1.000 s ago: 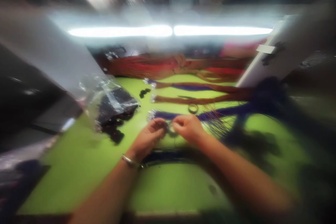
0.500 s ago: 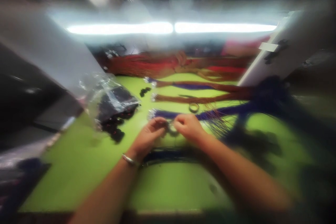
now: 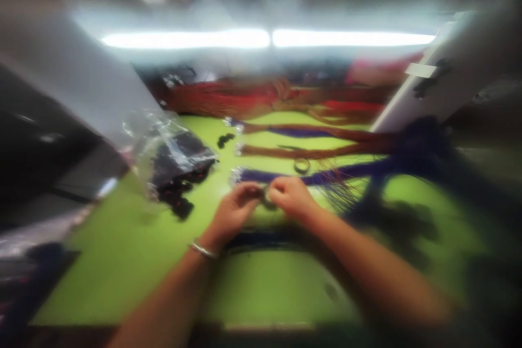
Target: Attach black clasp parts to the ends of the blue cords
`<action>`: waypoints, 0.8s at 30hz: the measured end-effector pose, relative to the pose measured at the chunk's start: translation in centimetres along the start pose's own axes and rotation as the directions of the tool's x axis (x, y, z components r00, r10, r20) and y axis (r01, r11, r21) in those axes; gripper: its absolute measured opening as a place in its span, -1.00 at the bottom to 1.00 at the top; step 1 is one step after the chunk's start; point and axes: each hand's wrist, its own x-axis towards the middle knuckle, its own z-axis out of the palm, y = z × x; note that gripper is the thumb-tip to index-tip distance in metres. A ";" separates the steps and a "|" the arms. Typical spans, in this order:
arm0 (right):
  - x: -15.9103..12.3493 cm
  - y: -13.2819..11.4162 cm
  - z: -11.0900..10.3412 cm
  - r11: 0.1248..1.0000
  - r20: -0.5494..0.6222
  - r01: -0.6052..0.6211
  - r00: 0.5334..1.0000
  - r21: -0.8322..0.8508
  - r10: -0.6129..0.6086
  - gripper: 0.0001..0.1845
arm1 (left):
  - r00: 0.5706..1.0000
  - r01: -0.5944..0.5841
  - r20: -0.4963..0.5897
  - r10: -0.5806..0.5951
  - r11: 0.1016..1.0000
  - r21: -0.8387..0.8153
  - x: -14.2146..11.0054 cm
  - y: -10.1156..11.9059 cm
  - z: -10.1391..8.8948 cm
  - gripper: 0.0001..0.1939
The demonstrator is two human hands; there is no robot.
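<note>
My left hand (image 3: 234,209), with a silver bracelet at the wrist, is closed in a pinch; what its fingertips grip is too small and blurred to name. Close beside it, my right hand (image 3: 294,196) is closed at a small ring-shaped roll (image 3: 268,198), seen partly between the hands. Just behind them a bundle of blue wires (image 3: 261,175) with white connectors lies across the table. Another dark blue wire bundle (image 3: 261,239) lies nearer to me, partly under my hands. A second ring-shaped roll (image 3: 302,166) rests on the table behind my right hand.
A clear plastic bag (image 3: 175,147) of black parts (image 3: 179,204) spills out at left. Brown wire bundles (image 3: 293,152) and red wires (image 3: 228,98) lie farther back on the green table (image 3: 122,272). Another person's hand (image 3: 281,87) is across the table. Side panels (image 3: 411,79) stand left and right.
My two hands have come slightly closer together, the left shifting a little to the right. The view has tilted slightly. The wires and the bag lie as before.
</note>
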 end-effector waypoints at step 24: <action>-0.7 0.1 0.9 0.963 -0.046 0.112 0.991 -0.247 -0.127 -0.83 | 0.989 0.135 0.072 -0.128 0.986 -0.100 0.2 -0.6 0.2 -0.73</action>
